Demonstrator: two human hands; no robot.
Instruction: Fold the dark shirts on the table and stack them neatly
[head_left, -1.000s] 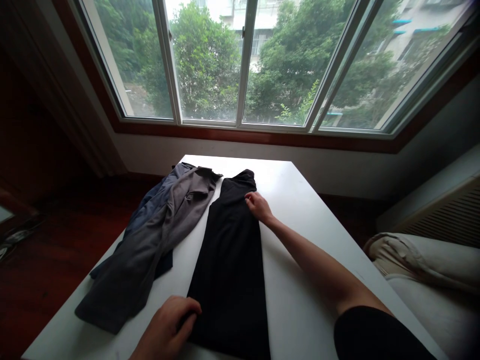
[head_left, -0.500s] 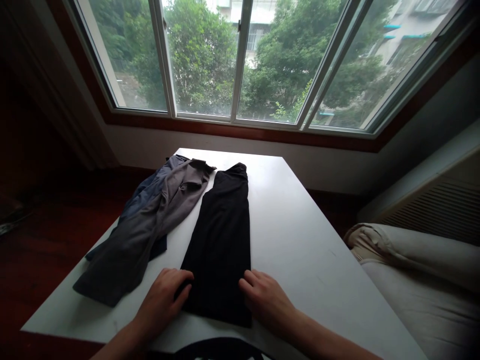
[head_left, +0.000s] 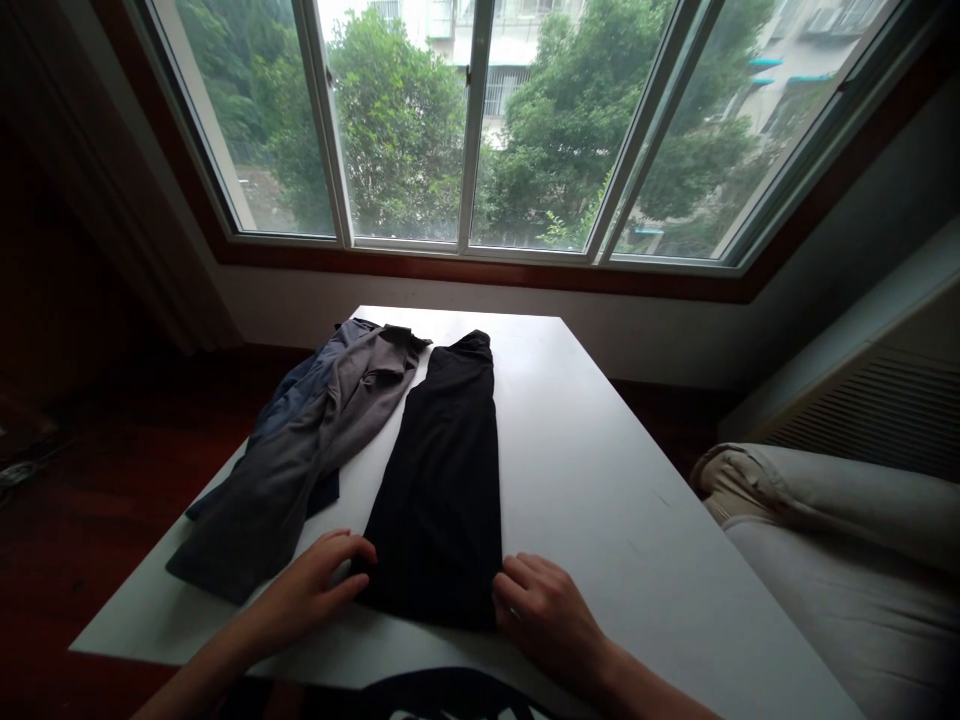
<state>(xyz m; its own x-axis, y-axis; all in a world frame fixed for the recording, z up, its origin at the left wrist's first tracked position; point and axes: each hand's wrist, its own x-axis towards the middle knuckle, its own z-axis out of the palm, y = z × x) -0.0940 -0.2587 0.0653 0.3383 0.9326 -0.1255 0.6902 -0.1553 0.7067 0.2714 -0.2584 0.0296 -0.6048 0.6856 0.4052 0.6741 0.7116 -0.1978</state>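
A pair of black trousers (head_left: 442, 480) lies lengthwise on the white table (head_left: 592, 480), folded in half, waistband toward the window. At the left edge near the hem, my left hand (head_left: 319, 580) touches the cloth, thumb and fingers apart. My right hand (head_left: 544, 605) is closed at the right corner of the hem, its fingertips curled on the fabric edge. Left of the black trousers, grey trousers (head_left: 292, 475) lie slanted over a blue garment (head_left: 292, 385), which is partly covered.
Beyond the table's far edge is a wide window (head_left: 469, 130) above a low wall. A beige padded seat (head_left: 832, 500) stands along the right side, beside a slatted panel (head_left: 885, 400). Dark red flooring (head_left: 97, 510) shows at the left.
My left hand has shifted slightly left and its fingers have spread from the cloth. My right hand has moved a little right, to the trousers' edge. The view has shifted slightly.
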